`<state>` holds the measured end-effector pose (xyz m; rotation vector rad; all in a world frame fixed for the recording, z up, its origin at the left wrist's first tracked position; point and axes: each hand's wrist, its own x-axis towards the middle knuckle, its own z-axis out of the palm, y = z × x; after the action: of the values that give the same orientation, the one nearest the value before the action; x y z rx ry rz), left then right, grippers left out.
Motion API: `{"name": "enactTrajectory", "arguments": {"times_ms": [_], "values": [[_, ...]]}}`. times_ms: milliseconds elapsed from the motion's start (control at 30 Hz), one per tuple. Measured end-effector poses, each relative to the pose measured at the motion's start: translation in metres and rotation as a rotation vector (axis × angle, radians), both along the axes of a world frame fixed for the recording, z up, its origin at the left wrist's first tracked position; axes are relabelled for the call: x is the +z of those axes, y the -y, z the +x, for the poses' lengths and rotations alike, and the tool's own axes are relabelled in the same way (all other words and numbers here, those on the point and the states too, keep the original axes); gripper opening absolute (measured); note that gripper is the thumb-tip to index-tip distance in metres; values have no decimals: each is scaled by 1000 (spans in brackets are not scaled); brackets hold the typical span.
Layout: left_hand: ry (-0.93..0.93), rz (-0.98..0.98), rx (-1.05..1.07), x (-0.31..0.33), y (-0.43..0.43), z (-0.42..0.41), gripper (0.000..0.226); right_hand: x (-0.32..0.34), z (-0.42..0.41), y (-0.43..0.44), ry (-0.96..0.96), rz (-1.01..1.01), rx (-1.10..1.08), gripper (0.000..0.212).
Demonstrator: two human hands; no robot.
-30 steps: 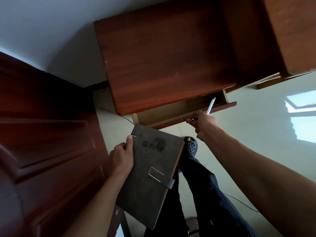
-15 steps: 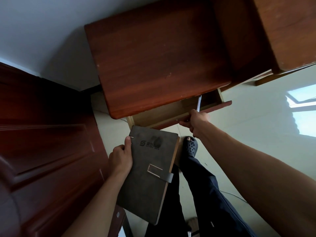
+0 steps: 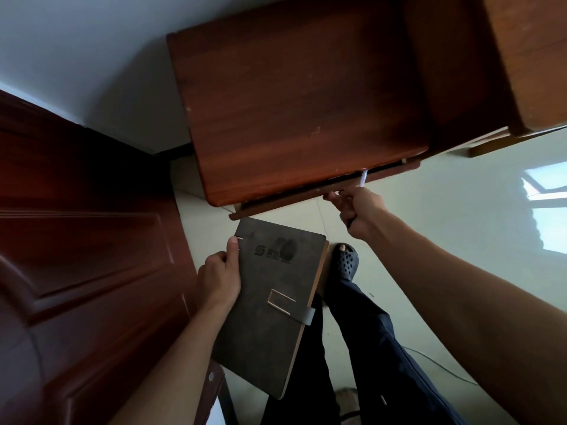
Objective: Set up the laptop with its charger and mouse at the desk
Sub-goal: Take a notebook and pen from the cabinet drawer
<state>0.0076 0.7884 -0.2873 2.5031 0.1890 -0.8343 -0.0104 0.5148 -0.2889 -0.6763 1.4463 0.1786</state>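
Observation:
My left hand [image 3: 219, 279] grips the left edge of a dark grey notebook [image 3: 273, 302] with a strap clasp, held flat in front of me. My right hand [image 3: 357, 210] holds a silver pen [image 3: 363, 178] and rests against the front edge of the desk drawer [image 3: 306, 199]. The drawer sits almost fully pushed in under the brown wooden desk top [image 3: 291, 111]. No laptop, charger or mouse is in view.
A dark red wooden door [image 3: 76, 256] stands at the left. A second wooden piece [image 3: 527, 56] overlaps the desk at the top right. My legs and a dark sandal [image 3: 345, 262] stand on the pale floor, with a thin cable [image 3: 435, 365] at lower right.
The drawer has gone from wide open to nearly closed, pushed in by my right hand with the pen. The notebook stays in my left hand.

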Motion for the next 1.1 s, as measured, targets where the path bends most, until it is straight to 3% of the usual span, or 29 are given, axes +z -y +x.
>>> {"name": "enactTrajectory", "arguments": {"times_ms": [133, 267, 500, 767, 933, 1000, 1100], "values": [[27, -15, 0, 1, 2, 2, 74, 3, 8, 1, -49, -57, 115, 20], [23, -11, 3, 4, 1, 2, 76, 16, -2, 0, -59, 25, 229, 22], [19, -24, 25, 17, 6, 5, 74, 26, -6, -20, 118, 33, -318, 24], [59, -4, 0, 21, 4, 11, 71, 25, 35, -3, 206, 131, -379, 24], [72, -7, -23, 33, 12, 10, 73, 25, 7, -3, 198, 169, -143, 23], [79, -14, -50, 49, 20, 10, 72, 42, -22, -7, 104, -2, 107, 18], [136, 10, -109, 80, 46, 10, 68, 84, -70, -16, 75, -211, 338, 33]]}}
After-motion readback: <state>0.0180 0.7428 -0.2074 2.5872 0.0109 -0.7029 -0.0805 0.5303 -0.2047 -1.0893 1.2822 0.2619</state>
